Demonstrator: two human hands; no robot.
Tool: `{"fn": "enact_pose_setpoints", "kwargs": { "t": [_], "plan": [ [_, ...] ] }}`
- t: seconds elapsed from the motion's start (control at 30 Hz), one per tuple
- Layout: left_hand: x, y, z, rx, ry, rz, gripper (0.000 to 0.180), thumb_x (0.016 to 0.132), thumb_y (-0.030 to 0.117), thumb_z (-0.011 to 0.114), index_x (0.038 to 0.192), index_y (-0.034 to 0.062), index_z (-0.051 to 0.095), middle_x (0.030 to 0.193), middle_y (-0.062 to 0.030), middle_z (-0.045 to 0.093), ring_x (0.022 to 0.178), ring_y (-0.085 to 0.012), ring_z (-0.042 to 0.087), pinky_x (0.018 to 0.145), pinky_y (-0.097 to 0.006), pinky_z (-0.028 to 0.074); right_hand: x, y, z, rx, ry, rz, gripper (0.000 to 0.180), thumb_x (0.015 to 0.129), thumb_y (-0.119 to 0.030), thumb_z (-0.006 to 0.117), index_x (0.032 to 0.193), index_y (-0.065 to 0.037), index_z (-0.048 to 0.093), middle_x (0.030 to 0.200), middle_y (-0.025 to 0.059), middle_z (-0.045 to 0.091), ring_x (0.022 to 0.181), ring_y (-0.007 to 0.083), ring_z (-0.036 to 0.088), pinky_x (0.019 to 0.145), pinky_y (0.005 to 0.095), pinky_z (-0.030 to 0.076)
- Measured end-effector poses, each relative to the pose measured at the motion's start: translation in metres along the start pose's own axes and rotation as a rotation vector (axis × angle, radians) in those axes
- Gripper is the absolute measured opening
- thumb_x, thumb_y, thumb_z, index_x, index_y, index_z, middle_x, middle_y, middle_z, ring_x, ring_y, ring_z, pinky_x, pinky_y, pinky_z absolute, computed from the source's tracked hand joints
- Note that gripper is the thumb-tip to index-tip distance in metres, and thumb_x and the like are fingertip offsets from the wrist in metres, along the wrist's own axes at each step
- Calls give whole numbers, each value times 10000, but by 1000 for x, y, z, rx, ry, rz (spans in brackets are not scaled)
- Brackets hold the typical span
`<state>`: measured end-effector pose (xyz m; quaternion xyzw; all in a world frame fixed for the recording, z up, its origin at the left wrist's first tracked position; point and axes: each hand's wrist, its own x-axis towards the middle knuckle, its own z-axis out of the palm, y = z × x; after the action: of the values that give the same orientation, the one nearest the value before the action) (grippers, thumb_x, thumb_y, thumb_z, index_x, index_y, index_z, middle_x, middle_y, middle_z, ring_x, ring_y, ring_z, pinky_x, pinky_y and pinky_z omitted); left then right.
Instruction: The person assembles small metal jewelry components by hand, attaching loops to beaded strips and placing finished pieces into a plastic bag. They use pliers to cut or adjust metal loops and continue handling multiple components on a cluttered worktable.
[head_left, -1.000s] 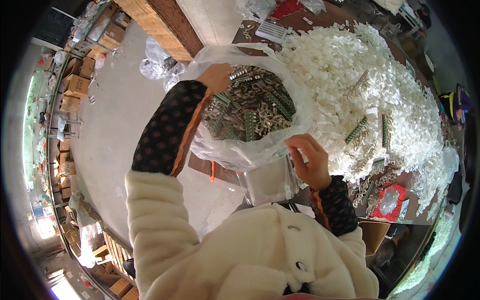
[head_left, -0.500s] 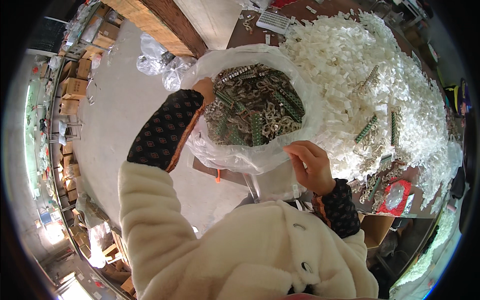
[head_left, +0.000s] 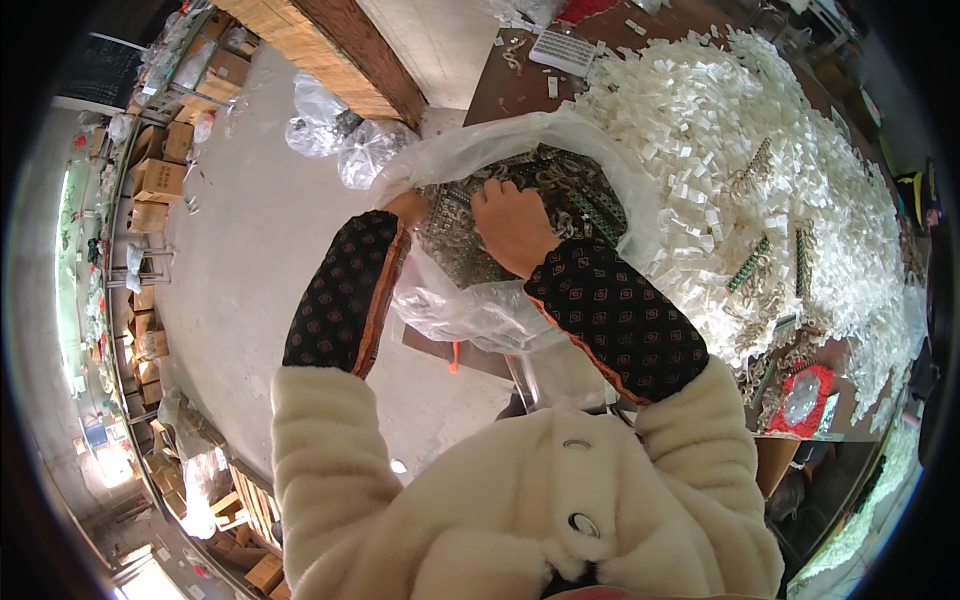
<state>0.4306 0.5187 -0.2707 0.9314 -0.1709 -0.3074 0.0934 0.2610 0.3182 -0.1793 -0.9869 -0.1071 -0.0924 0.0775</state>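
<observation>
A large clear plastic bag stands open in front of me. It is filled with tangled metal chains and green-studded strips. My left hand is closed at the bag's left rim, seemingly on the plastic; its fingertips are hidden. Inside the bag mouth, my right hand lies over the chains with its fingers curled down among them. What those fingers hold, if anything, is hidden.
To the right, a dark table bears a big heap of small white tags, with a few green-studded chain pieces on it. A red-framed piece lies near its front edge. A wooden post and filled clear bags stand beyond.
My right hand has moved left and away from me, from the bag's near right rim to over the chains inside. My left hand stays at the left rim.
</observation>
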Motion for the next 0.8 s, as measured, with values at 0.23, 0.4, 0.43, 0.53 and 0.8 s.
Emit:
{"fn": "enact_pose_setpoints", "kwargs": {
  "t": [0.23, 0.4, 0.43, 0.53, 0.8],
  "plan": [
    [-80, 43, -35, -83, 308, 226, 368, 823, 181, 569, 1114, -45, 561, 997, -290, 623, 996, -410, 599, 869, -453, 456, 2, 6, -12, 152, 132, -66, 242, 788, -188, 733, 951, -58, 612, 865, 84, 549, 757, 264, 609, 626, 361, 507],
    [-134, 86, -72, 24, 224, 348, 268, 819, 171, 568, 979, -44, 567, 915, -274, 631, 908, -449, 597, 802, -487, 463, -32, 17, -58, 397, 380, 32, 182, 841, -139, 702, 1002, -71, 650, 844, 84, 578, 688, 265, 613, 591, 351, 514],
    [-146, 95, -84, -31, 215, 425, 249, 818, 158, 570, 970, -40, 565, 892, -266, 627, 881, -438, 602, 782, -476, 468, -39, 20, -69, 425, 424, 66, 179, 847, -135, 702, 1008, -72, 657, 849, 84, 589, 689, 263, 616, 596, 346, 515],
    [-177, 121, -125, -269, 97, 517, 186, 820, 82, 558, 973, -23, 567, 785, -178, 603, 733, -289, 603, 681, -372, 475, -66, 28, -98, 584, 524, 196, 194, 867, -112, 703, 1052, -58, 688, 862, 74, 624, 665, 200, 621, 599, 285, 501],
    [-224, 196, -141, -1222, 46, 622, 456, 860, 95, 479, 1291, -51, 504, 1121, -94, 601, 904, -164, 577, 732, -304, 476, -139, 80, -123, 1542, 882, 621, 256, 975, -186, 598, 1094, 27, 678, 831, 54, 650, 654, 101, 592, 596, 241, 477]
  ]
}}
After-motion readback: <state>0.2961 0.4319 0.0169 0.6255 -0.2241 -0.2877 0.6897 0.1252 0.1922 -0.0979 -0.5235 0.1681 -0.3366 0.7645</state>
